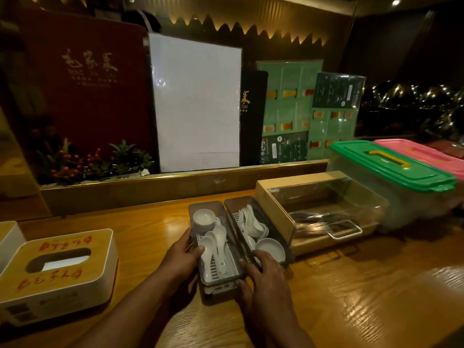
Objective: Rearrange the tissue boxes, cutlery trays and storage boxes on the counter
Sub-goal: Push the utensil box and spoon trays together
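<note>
Two narrow grey cutlery trays lie side by side on the wooden counter. The left tray (218,285) holds white spoons and a small white bowl. The right tray (233,204) also holds spoons and a bowl. My left hand (182,252) grips the left tray's left wall, thumb over the rim. My right hand (261,275) clasps the left tray's near right corner, fingers against the right tray. A white tissue box (57,272) with a wooden top sits at the left. A clear-fronted wooden cutlery box (273,209) stands right of the trays.
A green-lidded clear storage box (391,167) and a pink-lidded one (421,151) stand at the far right. Another white box corner (10,239) shows at the left edge. Menus and a white board (195,104) lean on the raised ledge behind, beside a small plant (95,162).
</note>
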Available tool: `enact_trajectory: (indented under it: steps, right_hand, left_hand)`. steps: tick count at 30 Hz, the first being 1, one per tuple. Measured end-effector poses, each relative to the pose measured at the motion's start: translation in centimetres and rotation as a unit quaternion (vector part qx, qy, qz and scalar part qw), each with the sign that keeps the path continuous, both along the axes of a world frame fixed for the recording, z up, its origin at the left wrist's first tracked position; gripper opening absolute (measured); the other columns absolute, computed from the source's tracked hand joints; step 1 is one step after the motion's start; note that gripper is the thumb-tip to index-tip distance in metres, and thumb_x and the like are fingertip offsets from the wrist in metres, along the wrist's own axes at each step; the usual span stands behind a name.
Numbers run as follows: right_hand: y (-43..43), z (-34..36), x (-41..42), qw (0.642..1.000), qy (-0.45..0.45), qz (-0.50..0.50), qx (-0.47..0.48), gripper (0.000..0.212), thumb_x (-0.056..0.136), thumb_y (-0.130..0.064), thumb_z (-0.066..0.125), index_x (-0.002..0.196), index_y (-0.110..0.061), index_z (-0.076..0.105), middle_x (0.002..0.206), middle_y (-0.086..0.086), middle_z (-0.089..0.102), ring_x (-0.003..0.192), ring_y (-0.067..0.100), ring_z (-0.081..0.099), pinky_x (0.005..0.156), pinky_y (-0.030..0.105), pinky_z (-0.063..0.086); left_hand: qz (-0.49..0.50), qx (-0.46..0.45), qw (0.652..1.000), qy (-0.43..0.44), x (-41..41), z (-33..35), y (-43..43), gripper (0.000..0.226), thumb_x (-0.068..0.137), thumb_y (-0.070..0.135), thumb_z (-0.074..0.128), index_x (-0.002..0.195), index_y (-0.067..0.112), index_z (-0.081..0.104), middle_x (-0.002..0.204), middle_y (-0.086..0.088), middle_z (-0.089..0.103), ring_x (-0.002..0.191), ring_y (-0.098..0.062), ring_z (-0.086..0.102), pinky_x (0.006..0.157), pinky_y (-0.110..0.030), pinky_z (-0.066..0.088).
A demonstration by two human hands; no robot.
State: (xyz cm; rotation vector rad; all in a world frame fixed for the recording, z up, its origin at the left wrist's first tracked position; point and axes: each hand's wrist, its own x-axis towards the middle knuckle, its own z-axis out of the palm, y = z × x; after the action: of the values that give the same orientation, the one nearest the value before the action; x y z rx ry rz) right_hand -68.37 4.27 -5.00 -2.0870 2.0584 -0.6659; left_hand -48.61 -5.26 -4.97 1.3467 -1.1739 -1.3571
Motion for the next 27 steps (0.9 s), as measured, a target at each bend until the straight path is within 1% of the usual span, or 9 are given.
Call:
enact_trajectory:
  steps: [3,4,6,8,10,14,18,23,27]
  right_hand:
    - [0.1,0.2,-0.2,1.0,-0.009,0.0,-0.004,0.051,0.094,-0.051,0.054,0.142,-0.038,0.046,0.157,-0.01,0.026,0.145,0.015,0.018,0.118,0.041,0.03]
    - [0.1,0.2,-0.2,1.0,-0.011,0.0,-0.003,0.051,0.094,-0.052,0.053,0.143,-0.038,0.045,0.157,-0.011,0.026,0.145,0.014,0.018,0.118,0.041,0.03]
    - [0.1,0.2,-0.3,1.0,-0.015,-0.001,-0.005,0.051,0.094,-0.051,0.053,0.143,-0.038,0.044,0.156,-0.014,0.025,0.144,0.012,0.017,0.117,0.039,0.03]
    - [0.0,0.2,-0.4,1.0,-0.019,0.003,-0.011,0.051,0.094,-0.05,0.054,0.142,-0.038,0.044,0.154,-0.014,0.026,0.143,0.011,0.018,0.117,0.037,0.03]
    - [0.0,0.1,-0.5,1.0,-0.02,0.004,-0.014,0.051,0.094,-0.048,0.055,0.143,-0.038,0.044,0.154,-0.015,0.026,0.143,0.01,0.018,0.118,0.036,0.028]
    - [-0.3,-0.4,-0.8,1.0,-0.019,0.006,-0.016,0.054,0.095,-0.047,0.054,0.146,-0.038,0.041,0.156,-0.016,0.026,0.143,0.007,0.017,0.118,0.033,0.025]
    - [-0.4,-0.5,-0.9,1.0,-0.013,0.005,-0.014,0.054,0.095,-0.046,0.054,0.147,-0.038,0.04,0.156,-0.016,0.026,0.144,0.008,0.016,0.119,0.034,0.024]
    - [-0.7,-0.6,-0.9,1.0,-0.002,0.004,-0.016,0.055,0.095,-0.047,0.055,0.147,-0.038,0.039,0.156,-0.015,0.027,0.144,0.008,0.017,0.118,0.033,0.022]
    - [-0.7,-0.7,-0.9,1.0,0.002,0.004,-0.018,0.056,0.095,-0.048,0.053,0.147,-0.037,0.039,0.156,-0.014,0.027,0.143,0.009,0.017,0.117,0.032,0.021]
  left_hand:
    - [-0.009,0.005,1.0,-0.005,-0.2,0.1,-0.3,0.062,0.095,0.006,0.058,0.123,0.06,0.051,0.113,0.021,0.062,0.117,-0.024,0.06,0.098,-0.054,0.051]
    - [-0.009,0.004,1.0,-0.01,-0.3,0.0,-0.4,0.062,0.095,0.006,0.058,0.127,0.058,0.05,0.113,0.021,0.062,0.118,-0.024,0.06,0.099,-0.054,0.051]
    - [-0.002,-0.006,1.0,-0.019,-0.5,0.1,-0.5,0.063,0.096,0.004,0.057,0.144,0.042,0.043,0.117,0.014,0.059,0.117,-0.023,0.057,0.099,-0.05,0.05]
    - [0.006,-0.018,0.999,-0.026,-0.8,0.1,-0.5,0.063,0.096,0.003,0.056,0.148,0.034,0.039,0.12,0.008,0.055,0.114,-0.021,0.055,0.095,-0.046,0.051]
    - [0.012,-0.016,0.999,-0.028,-1.0,0.0,-0.4,0.063,0.096,0.003,0.057,0.148,0.034,0.039,0.121,0.007,0.054,0.115,-0.021,0.054,0.096,-0.045,0.051]
    - [0.015,-0.007,0.999,-0.039,-1.3,-0.1,-0.5,0.066,0.096,0.007,0.059,0.149,0.038,0.037,0.127,0.008,0.055,0.126,-0.024,0.054,0.099,-0.049,0.051]
    - [0.015,-0.005,0.999,-0.044,-1.5,-0.2,-0.6,0.067,0.096,0.006,0.059,0.151,0.036,0.034,0.124,0.008,0.051,0.124,-0.02,0.052,0.101,-0.048,0.049]
    - [0.018,0.011,0.999,-0.033,-1.6,-0.4,-0.9,0.068,0.095,0.005,0.059,0.15,0.038,0.036,0.127,0.008,0.054,0.117,-0.019,0.054,0.101,-0.051,0.05]
    - [0.013,0.016,0.999,-0.032,-1.4,-0.3,-0.9,0.07,0.095,0.006,0.059,0.149,0.044,0.034,0.133,0.008,0.055,0.126,-0.024,0.053,0.101,-0.053,0.049]
